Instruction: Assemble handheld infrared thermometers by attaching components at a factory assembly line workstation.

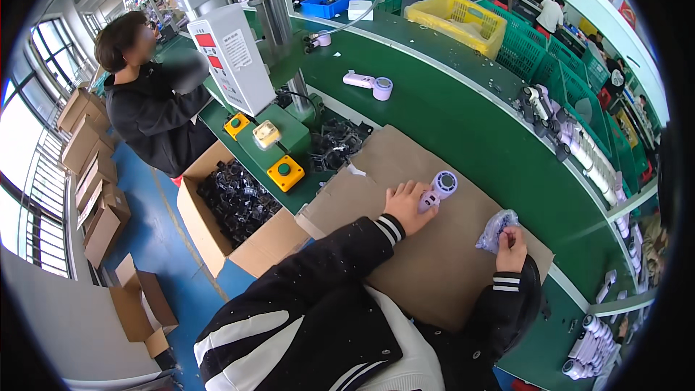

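My left hand [409, 207] is wrapped around the handle of a light purple handheld fan [445, 184], whose round head points away from me. The fan is over a sheet of brown cardboard [405, 261] on the green bench. To the right, my right hand [512, 249] has its fingers pinched at the near edge of a clear plastic bag [498, 227] with small purplish contents. What lies between those fingertips is too small to make out. Another purple fan [378, 87] lies on the bench farther off, apart from both hands.
A press machine [232, 58] with yellow-housed green buttons [285, 172] stands at the left. Beside it are a carton [268, 250] of black parts and a heap of black pieces [338, 143]. More purple fans [592, 347] sit at the right. A person [152, 101] in black works at the left.
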`<state>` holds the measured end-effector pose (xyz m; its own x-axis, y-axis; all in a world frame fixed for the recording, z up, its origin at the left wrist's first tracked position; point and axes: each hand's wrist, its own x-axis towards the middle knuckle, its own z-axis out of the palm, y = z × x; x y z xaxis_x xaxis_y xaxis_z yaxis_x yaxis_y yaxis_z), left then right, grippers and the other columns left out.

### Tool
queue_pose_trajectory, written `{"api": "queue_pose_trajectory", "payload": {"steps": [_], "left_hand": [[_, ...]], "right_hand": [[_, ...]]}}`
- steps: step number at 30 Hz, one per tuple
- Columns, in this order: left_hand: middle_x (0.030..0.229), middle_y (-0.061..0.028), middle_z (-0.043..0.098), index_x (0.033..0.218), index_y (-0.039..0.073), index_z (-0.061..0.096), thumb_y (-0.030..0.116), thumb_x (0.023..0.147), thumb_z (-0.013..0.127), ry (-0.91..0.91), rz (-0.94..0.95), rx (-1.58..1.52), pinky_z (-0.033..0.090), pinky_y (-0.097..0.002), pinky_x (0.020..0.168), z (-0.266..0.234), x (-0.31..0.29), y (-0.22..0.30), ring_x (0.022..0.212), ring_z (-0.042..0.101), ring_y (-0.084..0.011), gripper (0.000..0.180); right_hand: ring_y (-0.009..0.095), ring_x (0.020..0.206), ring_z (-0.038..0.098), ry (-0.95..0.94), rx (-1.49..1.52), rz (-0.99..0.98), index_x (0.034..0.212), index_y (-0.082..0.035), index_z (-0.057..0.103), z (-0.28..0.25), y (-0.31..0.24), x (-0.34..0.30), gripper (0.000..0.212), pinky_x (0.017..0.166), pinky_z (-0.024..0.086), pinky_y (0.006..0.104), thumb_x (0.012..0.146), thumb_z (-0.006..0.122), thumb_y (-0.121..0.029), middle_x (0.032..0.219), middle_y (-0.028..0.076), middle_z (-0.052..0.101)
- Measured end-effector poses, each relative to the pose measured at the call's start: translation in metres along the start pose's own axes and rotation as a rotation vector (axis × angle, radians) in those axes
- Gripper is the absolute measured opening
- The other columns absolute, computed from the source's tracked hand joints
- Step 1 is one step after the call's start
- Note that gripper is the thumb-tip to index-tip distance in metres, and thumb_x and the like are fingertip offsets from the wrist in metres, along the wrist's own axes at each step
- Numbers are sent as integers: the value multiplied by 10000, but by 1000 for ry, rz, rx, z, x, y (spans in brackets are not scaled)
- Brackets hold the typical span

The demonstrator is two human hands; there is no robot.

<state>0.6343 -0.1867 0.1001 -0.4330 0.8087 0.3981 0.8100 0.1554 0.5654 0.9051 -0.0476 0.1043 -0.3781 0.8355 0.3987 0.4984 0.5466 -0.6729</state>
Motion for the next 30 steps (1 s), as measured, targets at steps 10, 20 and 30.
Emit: {"api": "queue_pose_trajectory", "payload": {"steps": [10,20,30], "left_hand": [[1087,-121,533,1112,131,570,353,813,568,50,-16,282,349,-414,821,-35,72,-69,957,499,-295,373],[1103,-145,550,1046,118,616,257,802,545,-195,-108,629,384,-439,806,-60,130,-154,996,532,-308,290],[1059,-134,602,1006,128,630,218,772,550,-214,-61,565,396,-453,801,-74,128,-163,983,559,-324,264]], "right_hand": [[168,748,514,232,100,-125,1019,-34,564,-26,-23,15,143,725,442,276,884,519,-40,897,66,566],[132,757,476,140,365,-256,1013,-39,515,-1,-121,42,107,712,423,247,913,483,-20,910,43,513],[116,658,508,-309,643,-27,915,-42,542,82,-121,29,73,635,426,226,865,531,11,743,37,548]]}}
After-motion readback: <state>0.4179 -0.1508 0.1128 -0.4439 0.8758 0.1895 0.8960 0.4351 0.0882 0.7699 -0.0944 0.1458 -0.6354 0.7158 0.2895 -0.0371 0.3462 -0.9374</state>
